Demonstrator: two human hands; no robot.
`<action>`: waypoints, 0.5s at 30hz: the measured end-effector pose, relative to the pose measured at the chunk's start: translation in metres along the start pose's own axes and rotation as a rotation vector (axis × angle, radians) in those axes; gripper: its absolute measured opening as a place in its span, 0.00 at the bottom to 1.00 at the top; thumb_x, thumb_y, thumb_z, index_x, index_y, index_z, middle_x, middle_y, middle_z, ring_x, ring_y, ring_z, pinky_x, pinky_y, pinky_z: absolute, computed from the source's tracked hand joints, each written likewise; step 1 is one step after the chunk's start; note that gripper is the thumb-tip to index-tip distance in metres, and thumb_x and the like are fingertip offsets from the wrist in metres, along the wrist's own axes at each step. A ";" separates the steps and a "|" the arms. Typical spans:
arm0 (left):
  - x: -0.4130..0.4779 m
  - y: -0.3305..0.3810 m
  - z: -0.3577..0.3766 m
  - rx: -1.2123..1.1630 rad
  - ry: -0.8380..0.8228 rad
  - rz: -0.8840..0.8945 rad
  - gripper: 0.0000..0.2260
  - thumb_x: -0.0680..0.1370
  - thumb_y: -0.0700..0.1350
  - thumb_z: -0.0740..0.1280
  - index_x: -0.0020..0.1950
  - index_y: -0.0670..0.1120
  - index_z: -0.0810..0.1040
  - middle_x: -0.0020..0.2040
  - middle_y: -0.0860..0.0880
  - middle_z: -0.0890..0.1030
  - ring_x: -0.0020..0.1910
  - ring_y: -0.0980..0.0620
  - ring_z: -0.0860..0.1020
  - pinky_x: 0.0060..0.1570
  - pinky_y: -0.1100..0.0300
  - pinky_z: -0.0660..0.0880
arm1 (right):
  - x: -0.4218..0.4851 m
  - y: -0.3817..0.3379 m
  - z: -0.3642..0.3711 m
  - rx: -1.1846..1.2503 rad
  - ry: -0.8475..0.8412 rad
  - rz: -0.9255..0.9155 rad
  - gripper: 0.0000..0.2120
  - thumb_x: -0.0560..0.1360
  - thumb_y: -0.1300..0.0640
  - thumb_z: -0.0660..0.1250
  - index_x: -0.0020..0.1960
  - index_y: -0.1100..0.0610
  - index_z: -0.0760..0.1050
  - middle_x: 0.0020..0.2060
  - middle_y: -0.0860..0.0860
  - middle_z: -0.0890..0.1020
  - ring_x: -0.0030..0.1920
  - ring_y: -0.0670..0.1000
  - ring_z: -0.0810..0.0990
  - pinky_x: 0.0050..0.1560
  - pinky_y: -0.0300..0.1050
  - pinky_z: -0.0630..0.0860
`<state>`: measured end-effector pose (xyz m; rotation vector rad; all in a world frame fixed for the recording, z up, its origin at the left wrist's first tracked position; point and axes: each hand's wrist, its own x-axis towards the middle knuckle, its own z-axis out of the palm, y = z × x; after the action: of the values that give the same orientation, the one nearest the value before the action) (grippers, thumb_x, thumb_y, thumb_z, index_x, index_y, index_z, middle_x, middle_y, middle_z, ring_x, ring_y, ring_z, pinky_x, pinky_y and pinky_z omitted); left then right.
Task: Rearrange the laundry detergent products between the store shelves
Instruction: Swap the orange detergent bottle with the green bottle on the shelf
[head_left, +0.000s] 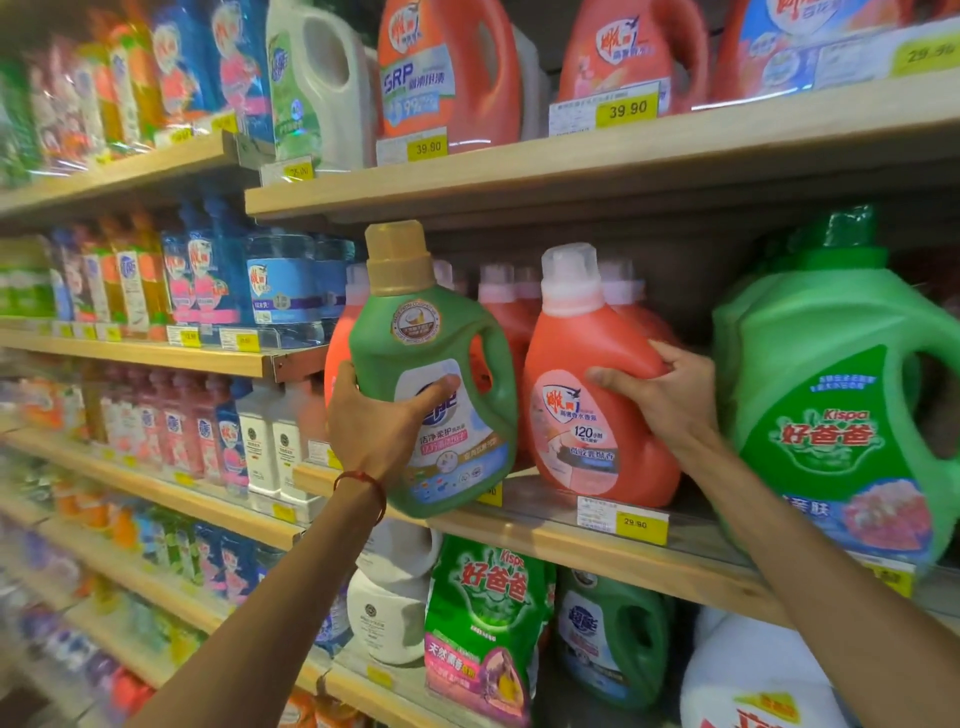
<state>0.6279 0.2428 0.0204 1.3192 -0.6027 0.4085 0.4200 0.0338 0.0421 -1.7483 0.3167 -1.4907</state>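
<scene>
At the middle shelf (545, 527), left grip (374, 415) curls round a green bottle (431, 332); right grip (670, 395) clasps a red bottle (582, 353).

Obscured and cropped, detergent aisle
Far-left shelf stock (130, 280) blurred, labels unreadable. Left hand (374, 421) covers part of green bottle (431, 332) label. Rear red bottles (506, 317) mostly hidden behind front red bottle (587, 364). Large green jug (831, 395) cut by right edge, top-shelf jugs (452, 67) by top edge. Price tag (623, 517) small print illegible
</scene>
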 end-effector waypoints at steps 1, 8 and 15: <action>0.000 0.000 0.000 0.000 0.002 0.003 0.30 0.53 0.67 0.83 0.50 0.63 0.77 0.46 0.61 0.86 0.44 0.63 0.85 0.46 0.55 0.84 | 0.001 0.003 0.000 0.007 -0.007 0.030 0.17 0.57 0.46 0.86 0.42 0.48 0.87 0.37 0.41 0.88 0.35 0.40 0.86 0.35 0.33 0.79; -0.003 0.001 -0.001 -0.041 -0.014 0.038 0.31 0.55 0.64 0.84 0.54 0.60 0.80 0.49 0.60 0.87 0.47 0.62 0.85 0.47 0.57 0.84 | 0.018 0.020 -0.002 0.031 0.003 0.219 0.12 0.63 0.53 0.86 0.30 0.49 0.82 0.21 0.39 0.79 0.20 0.37 0.74 0.21 0.29 0.68; -0.002 0.000 0.000 -0.040 -0.036 0.022 0.30 0.56 0.63 0.84 0.55 0.59 0.80 0.50 0.58 0.87 0.48 0.58 0.86 0.50 0.49 0.84 | 0.018 0.025 -0.009 -0.069 -0.006 0.165 0.09 0.67 0.45 0.82 0.40 0.46 0.84 0.35 0.41 0.87 0.33 0.36 0.83 0.38 0.36 0.79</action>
<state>0.6261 0.2429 0.0196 1.2847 -0.6534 0.3892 0.4242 0.0018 0.0372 -1.7360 0.5019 -1.3704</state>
